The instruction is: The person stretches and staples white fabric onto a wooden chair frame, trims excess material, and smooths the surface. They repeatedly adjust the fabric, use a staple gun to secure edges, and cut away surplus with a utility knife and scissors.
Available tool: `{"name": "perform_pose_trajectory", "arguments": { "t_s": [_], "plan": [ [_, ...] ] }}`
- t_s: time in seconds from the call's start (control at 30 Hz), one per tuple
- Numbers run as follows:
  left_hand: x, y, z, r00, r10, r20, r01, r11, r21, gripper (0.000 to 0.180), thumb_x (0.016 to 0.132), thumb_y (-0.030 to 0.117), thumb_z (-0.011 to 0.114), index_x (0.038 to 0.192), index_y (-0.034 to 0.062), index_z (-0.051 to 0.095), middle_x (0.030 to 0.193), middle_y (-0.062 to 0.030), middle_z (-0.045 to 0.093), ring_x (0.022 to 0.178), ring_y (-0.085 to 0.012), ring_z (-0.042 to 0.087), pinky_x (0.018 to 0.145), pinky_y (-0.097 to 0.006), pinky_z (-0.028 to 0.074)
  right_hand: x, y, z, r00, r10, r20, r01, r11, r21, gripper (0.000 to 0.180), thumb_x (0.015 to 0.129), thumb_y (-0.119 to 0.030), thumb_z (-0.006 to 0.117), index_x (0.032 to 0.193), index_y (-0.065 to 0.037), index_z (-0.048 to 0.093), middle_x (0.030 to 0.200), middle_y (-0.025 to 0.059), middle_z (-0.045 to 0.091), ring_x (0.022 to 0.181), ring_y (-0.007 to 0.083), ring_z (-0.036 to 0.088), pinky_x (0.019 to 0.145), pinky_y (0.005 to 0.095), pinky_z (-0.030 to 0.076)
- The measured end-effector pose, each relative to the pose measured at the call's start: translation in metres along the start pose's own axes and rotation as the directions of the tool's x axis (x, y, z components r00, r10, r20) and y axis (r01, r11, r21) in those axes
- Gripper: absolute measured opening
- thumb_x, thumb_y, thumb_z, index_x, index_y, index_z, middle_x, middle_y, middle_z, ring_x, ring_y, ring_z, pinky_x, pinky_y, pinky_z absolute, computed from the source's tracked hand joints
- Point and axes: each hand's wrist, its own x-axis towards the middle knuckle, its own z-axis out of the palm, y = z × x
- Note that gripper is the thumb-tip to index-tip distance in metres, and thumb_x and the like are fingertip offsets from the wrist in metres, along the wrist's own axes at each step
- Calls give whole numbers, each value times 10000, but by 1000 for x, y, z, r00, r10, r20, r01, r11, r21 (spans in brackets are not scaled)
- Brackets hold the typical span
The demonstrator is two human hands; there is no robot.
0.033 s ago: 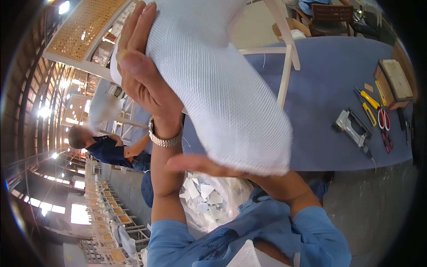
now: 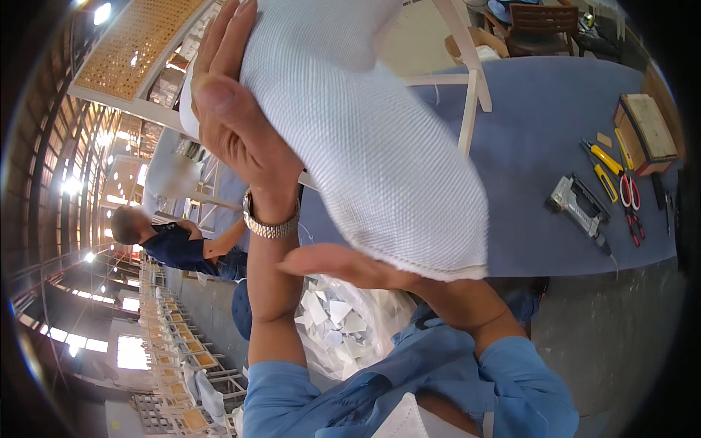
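A large piece of white mesh fabric is held up close to the camera. My left hand presses flat against its left side, fingers pointing up, with a metal watch on the wrist. My right hand lies under the fabric's lower hemmed edge, fingers stretched left, most of the palm hidden by the cloth. Both sleeves are light blue.
A blue-covered table holds a staple gun, red-handled scissors, yellow-handled tools and a box. A white wooden frame stands behind the fabric. A clear bag of white scraps sits below. Another person works at the left.
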Motion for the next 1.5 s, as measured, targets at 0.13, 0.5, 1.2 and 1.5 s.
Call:
{"name": "perform_pose_trajectory", "arguments": {
  "t_s": [0.13, 0.5, 1.2, 1.5],
  "plan": [
    [13, 1, 4, 998, 45, -39, -45, 999, -6, 745, 1110, 470, 154, 1158, -1, 730, 1238, -189, 685, 1161, -325, 622, 1046, -410, 396, 2, -26, -47, 988, -20, 155, 39, 992, -119, 289, 900, -268, 662, 1106, -65, 679, 994, 113, 652, 932, 269, 603, 823, 457, 447],
    [-12, -16, -57, 871, -420, 254, 418, 906, 61, 836, 937, 698, 565, 1132, -109, 669, 959, -81, 672, 913, -143, 573, 809, -278, 468, 245, -88, -68, 815, 126, 565, 261, 792, -553, 176, 910, -180, 639, 968, -37, 725, 812, 101, 684, 709, 225, 659, 631, 372, 520],
    [14, 10, -22, 1000, -9, 20, 14, 966, -257, 285, 853, 171, 749, 1076, -6, 753, 1185, -180, 722, 1105, -319, 679, 983, -400, 500, 149, -54, -92, 870, -333, 364, 493, 608, -622, 272, 790, -74, 761, 1059, -117, 766, 993, 74, 740, 791, 187, 717, 648, 302, 576],
    [-20, -14, -17, 984, 32, -174, -58, 987, -147, 226, 790, 184, 783, 975, 55, 787, 1119, -164, 735, 1099, -311, 675, 997, -434, 494, -147, 1, -25, 304, 432, 849, -432, 857, -281, 213, 891, -156, 640, 1090, -91, 677, 1023, 95, 683, 937, 280, 677, 742, 380, 564]
  ]
}}
